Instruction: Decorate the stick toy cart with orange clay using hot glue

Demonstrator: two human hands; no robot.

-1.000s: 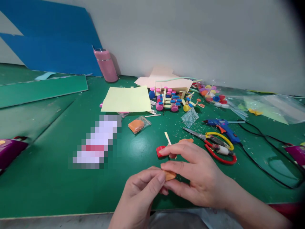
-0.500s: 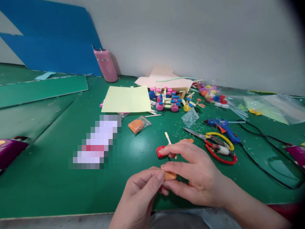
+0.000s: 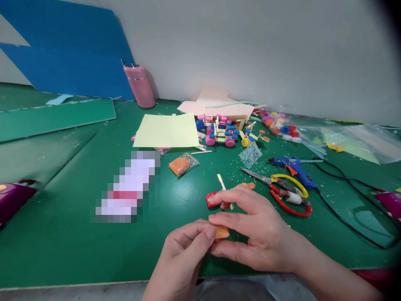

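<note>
Near the table's front edge, my left hand (image 3: 188, 248) pinches a small flat piece of orange clay (image 3: 222, 232) between thumb and forefinger. My right hand (image 3: 253, 225) is closed around the same piece, its thumb and forefinger at the sides of the clay. The other fingers of that hand reach over a red bottle cap (image 3: 211, 200), and one fingertip seems to touch it. A pale wooden stick (image 3: 221, 181) stands out beyond the cap. Another orange bit (image 3: 249, 185) shows past my right knuckles. Part of what lies under the right hand is hidden.
Scissors (image 3: 275, 186) and a blue glue gun (image 3: 294, 167) with a black cord lie at right. An orange clay packet (image 3: 180, 166), yellow paper (image 3: 167, 130), stick-and-cap models (image 3: 222, 133) and a bag of caps (image 3: 280, 125) lie farther back. A pink flask (image 3: 140, 85) stands by the wall.
The orange clay and the fingertips on it have shifted slightly to the left. My right thumb and forefinger have moved a little along the clay. The things on the table stay put.
</note>
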